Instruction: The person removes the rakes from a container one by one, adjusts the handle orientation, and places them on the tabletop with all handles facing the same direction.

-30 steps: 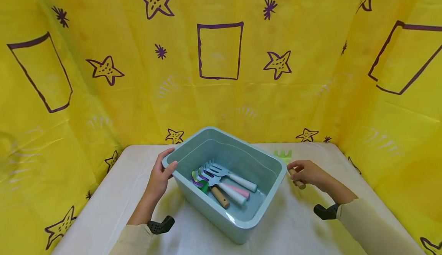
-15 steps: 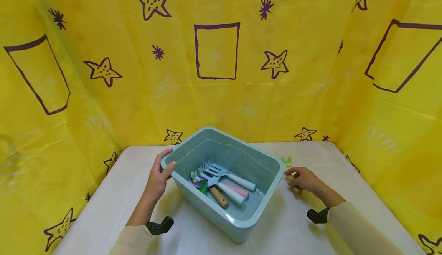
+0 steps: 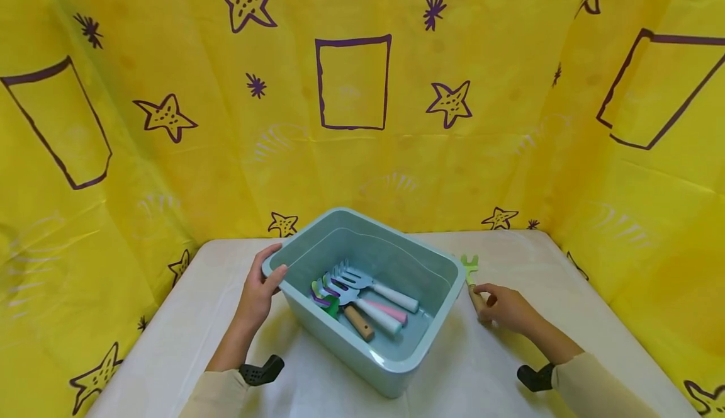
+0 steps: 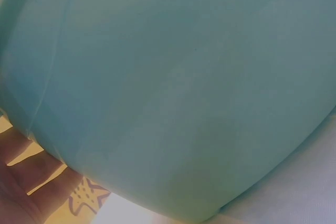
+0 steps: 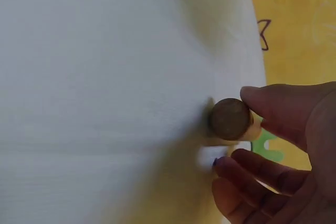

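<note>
On the white table point(image 3: 170, 342), closest to the person, stands a pale blue tub point(image 3: 391, 367). Inside it lie several small garden tools point(image 3: 362, 301) with white, pink and wooden handles; they touch each other. No writing or label can be read on any of them. The left hand point(image 3: 257, 295) grips the left rim of the tub, with the thumb over the edge and the fingers on the outer wall. Just beside the right wall of the tub, the right hand point(image 3: 506, 308) pinches the wooden handle of a green rake point(image 3: 469, 262), which lies on the table. Behind the table hangs a yellow cloth point(image 3: 351, 153) with purple stars and rectangles.
</note>
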